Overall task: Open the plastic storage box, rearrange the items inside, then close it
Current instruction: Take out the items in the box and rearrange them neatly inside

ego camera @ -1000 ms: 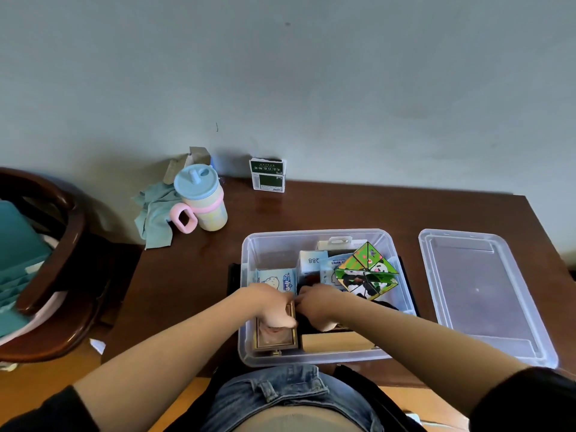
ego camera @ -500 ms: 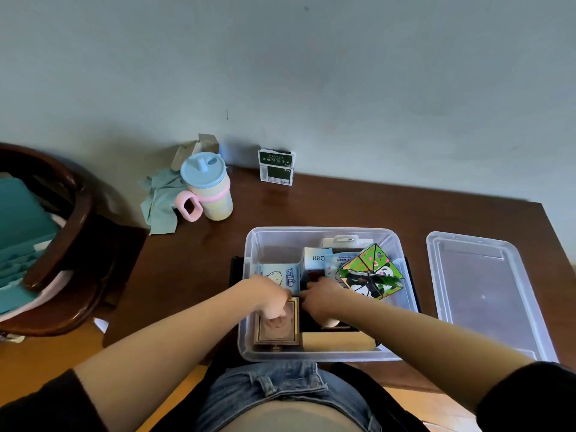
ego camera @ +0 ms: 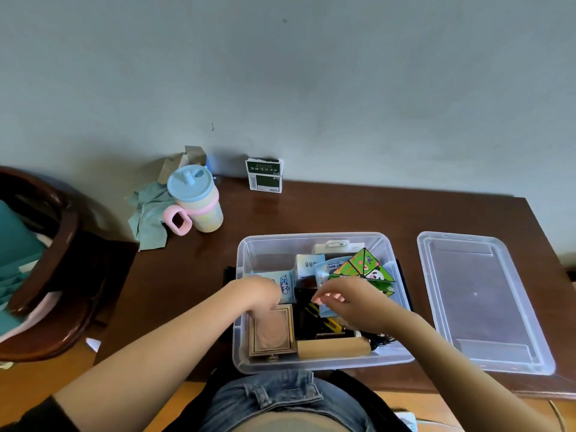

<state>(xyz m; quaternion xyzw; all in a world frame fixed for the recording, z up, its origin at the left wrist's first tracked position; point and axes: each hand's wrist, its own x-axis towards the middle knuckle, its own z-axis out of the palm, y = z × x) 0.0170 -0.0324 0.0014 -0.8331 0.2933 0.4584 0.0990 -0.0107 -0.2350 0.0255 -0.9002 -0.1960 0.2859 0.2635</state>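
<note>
A: Storage box (ego camera: 314, 364) sits open right under both hands, lid (ego camera: 483, 302) off, lying well to the right of the right hand. Rearranging step, I'd say.
B: Hands?
A: Left hand (ego camera: 260, 294) rests on the framed brown case (ego camera: 271, 330), fingers hidden, grip unclear. Right hand (ego camera: 349, 302) pinches a pale blue packet (ego camera: 325, 310).
B: Next?
A: Probably seat that packet, then fetch the lid.
B: Obstacles?
A: Panda folding toy (ego camera: 363, 269) just beyond the right hand stands tall. Wooden roller (ego camera: 333, 347) lies under that wrist. Cup (ego camera: 198, 198) well beyond the left hand, no issue.
</note>
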